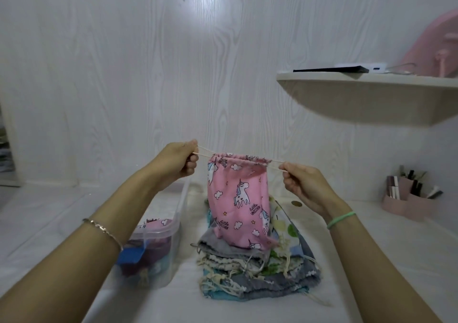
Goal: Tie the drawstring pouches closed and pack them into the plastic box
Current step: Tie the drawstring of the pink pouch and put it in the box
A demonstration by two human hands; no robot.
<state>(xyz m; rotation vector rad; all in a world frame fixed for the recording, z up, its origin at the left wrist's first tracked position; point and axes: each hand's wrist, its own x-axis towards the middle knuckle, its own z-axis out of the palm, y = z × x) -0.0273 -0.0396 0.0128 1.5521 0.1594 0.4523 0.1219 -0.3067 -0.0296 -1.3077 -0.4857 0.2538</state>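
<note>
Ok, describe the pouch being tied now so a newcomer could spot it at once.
Find the clear plastic box on the left; right of it lies a stack of grey, blue and green fabric pouches. Above that stack, the left hand and right hand stretch the cream cords of a pink fabric pouch. It alone hangs aloft, printed with white unicorns.
</note>
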